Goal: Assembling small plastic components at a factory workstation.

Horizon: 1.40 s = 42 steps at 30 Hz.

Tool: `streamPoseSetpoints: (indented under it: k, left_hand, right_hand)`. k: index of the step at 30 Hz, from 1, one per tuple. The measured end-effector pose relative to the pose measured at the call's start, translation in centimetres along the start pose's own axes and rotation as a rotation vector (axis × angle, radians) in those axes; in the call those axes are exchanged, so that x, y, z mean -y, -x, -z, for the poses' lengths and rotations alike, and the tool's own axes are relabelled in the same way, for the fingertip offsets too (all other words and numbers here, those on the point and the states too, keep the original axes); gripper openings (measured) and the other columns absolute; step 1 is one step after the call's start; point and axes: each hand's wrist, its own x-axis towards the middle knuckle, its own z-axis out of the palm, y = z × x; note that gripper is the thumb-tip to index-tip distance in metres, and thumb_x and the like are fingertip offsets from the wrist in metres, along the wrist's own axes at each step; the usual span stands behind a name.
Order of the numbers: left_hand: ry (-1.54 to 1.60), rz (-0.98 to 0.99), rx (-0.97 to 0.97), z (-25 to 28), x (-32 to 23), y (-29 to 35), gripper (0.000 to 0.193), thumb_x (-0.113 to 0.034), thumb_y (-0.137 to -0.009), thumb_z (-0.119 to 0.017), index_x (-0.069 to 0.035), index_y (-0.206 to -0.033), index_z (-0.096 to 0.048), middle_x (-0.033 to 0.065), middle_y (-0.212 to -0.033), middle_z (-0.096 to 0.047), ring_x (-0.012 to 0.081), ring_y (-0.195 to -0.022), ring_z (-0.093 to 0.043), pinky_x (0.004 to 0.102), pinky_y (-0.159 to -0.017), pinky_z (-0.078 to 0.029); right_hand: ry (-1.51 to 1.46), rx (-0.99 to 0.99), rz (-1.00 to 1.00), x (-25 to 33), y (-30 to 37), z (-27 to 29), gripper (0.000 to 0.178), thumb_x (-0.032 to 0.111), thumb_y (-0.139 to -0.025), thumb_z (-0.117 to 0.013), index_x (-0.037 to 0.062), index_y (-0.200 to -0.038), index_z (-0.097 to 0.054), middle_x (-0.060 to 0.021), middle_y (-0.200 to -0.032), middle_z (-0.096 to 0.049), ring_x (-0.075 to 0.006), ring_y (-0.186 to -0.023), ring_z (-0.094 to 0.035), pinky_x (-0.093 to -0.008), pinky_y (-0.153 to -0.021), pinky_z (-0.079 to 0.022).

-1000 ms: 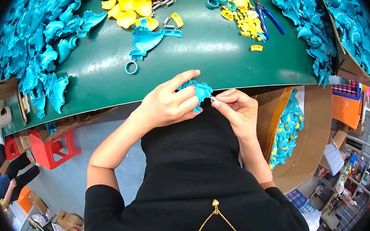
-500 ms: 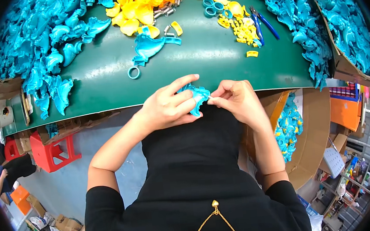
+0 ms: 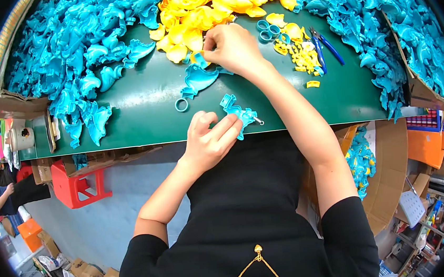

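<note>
Green work table (image 3: 139, 101), dark and smooth, bordered by cardboard walls; workshop floor below with boxes and clutter.

Far left, beneath the table edge: red plastic stool (image 3: 78, 185) on a grey floor; a seated person's dark sleeve shows at the frame's rim.

Left of table: large heap of teal moulded parts (image 3: 77, 51), spilling to the near edge.

Centre-left: one small teal ring (image 3: 181, 105) lying alone on the green surface, just beside a larger teal shell piece (image 3: 198, 80).

Centre, near edge: left hand (image 3: 209, 142), fingers curled round a small teal plastic part (image 3: 238, 113), gripping it from the left side. The part sits just over the near edge of the table, a short metal pin jutting from its right end.

Centre, far side: pile of yellow moulded parts (image 3: 205, 8). Right hand (image 3: 232, 48) reaches to the foot of this pile, fingertips pinched together at the yellow pieces; what it pinches, if anything, cannot be told.

Centre-right: scatter of small yellow bits (image 3: 302, 55) and a few teal rings; blue-handled pliers (image 3: 325, 50) lying just beside them.

Right: second heap of teal parts (image 3: 376, 35), continuing into a cardboard tray (image 3: 430, 102) at the table's end.

Lower right, below table: open cardboard box (image 3: 390, 187) holding more teal parts.
</note>
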Motion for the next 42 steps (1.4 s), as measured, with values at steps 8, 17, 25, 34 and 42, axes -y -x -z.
streamPoseSetpoints:
  k: [8,17,25,34,42]
  left_hand:
    - [0.163,0.075,0.122,-0.3,0.3,-1.6,0.035,0.002,-0.069,-0.071,0.001,-0.104,-0.067,0.0079,-0.096,-0.064,0.0217,-0.075,-0.059,0.0329,-0.068,-0.052]
    - [0.227,0.066,0.16,-0.9,0.3,-1.8,0.032,0.003,-0.07,-0.07,0.002,-0.101,-0.067,0.0088,-0.092,-0.063,0.0236,-0.08,-0.061,0.0341,-0.071,-0.054]
    - [0.111,0.019,0.088,-1.5,-0.3,-1.3,0.031,-0.003,-0.07,-0.069,0.001,-0.1,-0.068,0.0047,-0.088,-0.058,0.0186,-0.081,-0.059,0.0301,-0.07,-0.055]
    - [0.106,0.004,0.083,-1.6,-0.1,-1.3,0.029,-0.002,-0.07,-0.069,0.001,-0.098,-0.069,0.0043,-0.088,-0.058,0.0186,-0.081,-0.059,0.0293,-0.069,-0.055]
    - [0.056,-0.041,0.082,-1.7,-0.5,-1.6,0.028,-0.001,-0.069,-0.069,0.002,-0.097,-0.068,0.0048,-0.089,-0.057,0.0181,-0.078,-0.057,0.0279,-0.068,-0.055]
  right_hand:
    - [0.222,-0.57,0.223,-2.7,7.9,2.6,0.018,-0.002,-0.078,-0.07,0.0083,-0.093,-0.069,-0.0073,-0.078,-0.061,-0.0274,-0.072,-0.064,-0.0373,-0.065,-0.051]
    - [0.085,-0.595,-0.051,-2.0,14.3,4.2,0.025,-0.005,-0.081,-0.07,0.0037,-0.105,-0.067,-0.0089,-0.082,-0.063,-0.0197,-0.074,-0.065,-0.0311,-0.067,-0.052]
    - [-0.269,-0.371,-0.02,0.7,14.7,1.6,0.013,-0.005,-0.08,-0.07,-0.0009,-0.091,-0.068,-0.0091,-0.08,-0.061,-0.0181,-0.071,-0.067,-0.0287,-0.064,-0.054]
    - [-0.162,-0.355,-0.003,0.8,14.8,1.7,0.013,-0.001,-0.077,-0.073,0.0017,-0.088,-0.067,-0.0091,-0.079,-0.061,-0.0255,-0.064,-0.066,-0.0315,-0.057,-0.052]
    - [-0.113,-0.335,-0.04,0.4,14.6,1.8,0.011,0.004,-0.077,-0.074,0.0036,-0.082,-0.064,-0.0076,-0.076,-0.059,-0.0258,-0.062,-0.066,-0.0347,-0.054,-0.051]
